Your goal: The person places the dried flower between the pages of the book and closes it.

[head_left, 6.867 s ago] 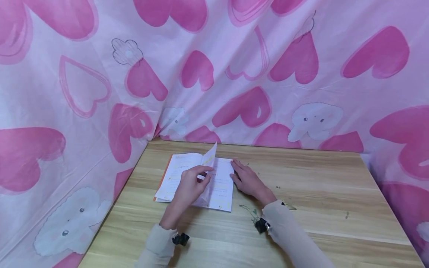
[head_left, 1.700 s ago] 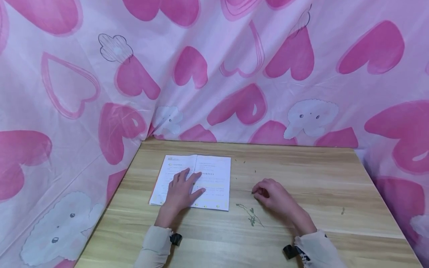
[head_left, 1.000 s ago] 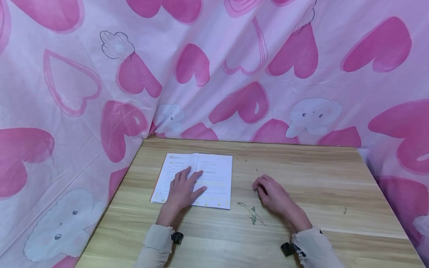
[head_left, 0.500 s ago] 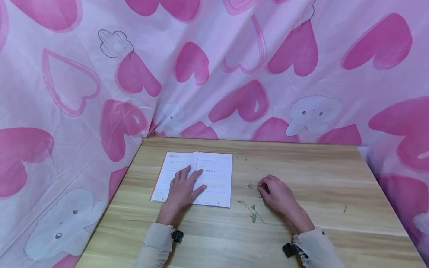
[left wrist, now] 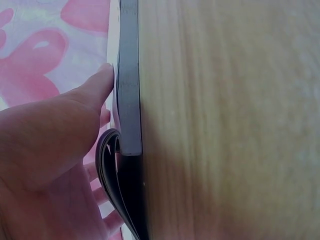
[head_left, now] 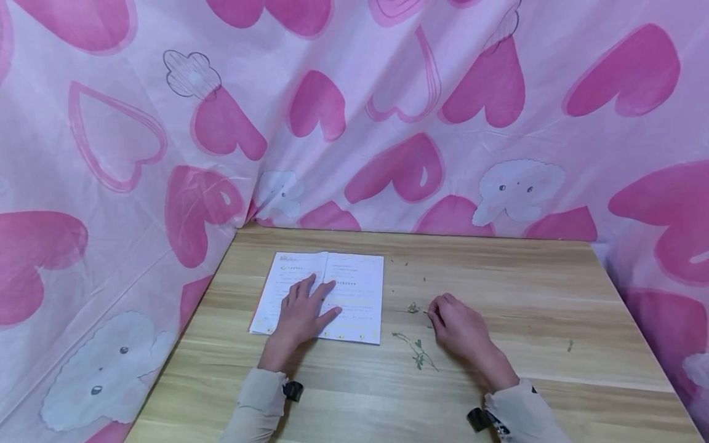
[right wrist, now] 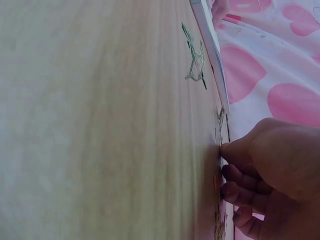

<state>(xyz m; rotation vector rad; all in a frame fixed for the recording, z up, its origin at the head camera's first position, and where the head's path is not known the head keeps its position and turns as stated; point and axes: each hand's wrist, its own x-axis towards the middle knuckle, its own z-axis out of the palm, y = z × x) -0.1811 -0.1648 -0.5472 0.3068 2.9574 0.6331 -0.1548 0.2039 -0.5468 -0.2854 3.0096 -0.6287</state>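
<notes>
An open book point(head_left: 357, 307) with printed white pages lies on the left part of the table. My left hand point(head_left: 300, 315) rests on it near the fold, fingers straight and spread. In the left wrist view the thick page edge of the book point(left wrist: 129, 90) stands beside the thumb. Right of the book, my right hand point(head_left: 460, 325) is low at the table, thumb and forefinger pinching the stem end of a small dried plant sprig point(head_left: 413, 307). Nearer the front lies a longer leafy sprig point(head_left: 418, 359), touched by neither hand; the right wrist view shows this longer sprig point(right wrist: 196, 65) too.
Small plant bits point(head_left: 407, 264) are scattered behind the right hand. Another plant scrap point(head_left: 570, 346) lies farther right on the wooden table point(head_left: 554, 295). A pink heart-patterned cloth point(head_left: 399, 166) hangs along the back and left edges.
Earlier the left hand was turning a page while the right touched the book; now the book lies flat. The right hand has moved right, and the small sprig has come into view at its fingertips.
</notes>
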